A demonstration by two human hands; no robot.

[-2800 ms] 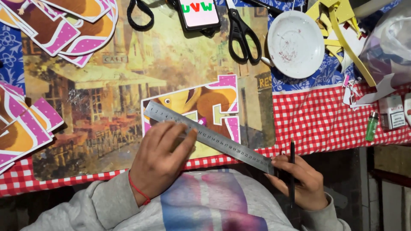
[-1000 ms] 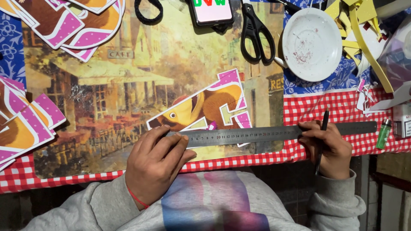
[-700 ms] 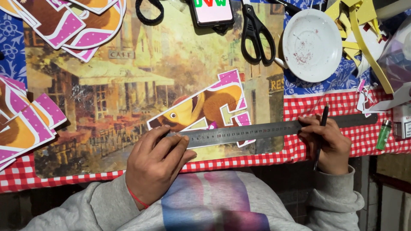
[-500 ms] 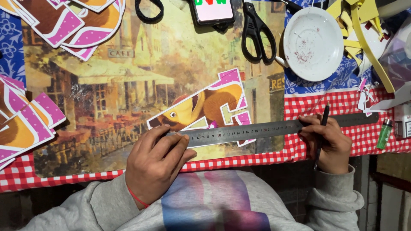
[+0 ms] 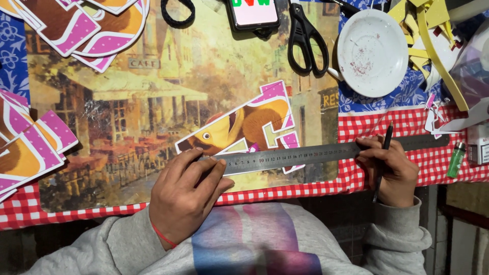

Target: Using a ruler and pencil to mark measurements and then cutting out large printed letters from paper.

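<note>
Steel ruler (image 5: pixel 326 154): long, flat, lying across the lower edge of the printed cut-out (image 5: pixel 244 125); it runs from the picture mat onto the red-checked cloth, nearly level.
Left fingers (image 5: pixel 196 165): spread a little and pressed flat on the ruler's near end, palm down, pinning it to the cut-out; they grip nothing.
Left hand (image 5: pixel 183 198): rests on the mat edge, a red thread at the wrist.
Right fingers (image 5: pixel 368 147): curled, tips touching the ruler's lower edge towards its far end.
Right hand (image 5: pixel 389 170): closed round a thin black pen-like tool (image 5: pixel 382 160), held near upright; its tip sits at the ruler's top edge. Blade or nib, cannot tell.
Cut-out: glossy card, pink border, orange cartoon figure, lying tilted on the street-scene mat (image 5: pixel 127 132).
Handling, judged: ruler stiff and smooth, likely to skate on glossy card, so press down from above at both ends. Card light, thin, easily creased; hold it flat, not by an edge.
Around: black scissors (image 5: pixel 305 38), a phone (image 5: pixel 253 12), a white saucer (image 5: pixel 373 51), yellow offcuts (image 5: pixel 433 30), a green lighter (image 5: pixel 456 159), more pink cut-outs (image 5: pixel 30 147) at left.
</note>
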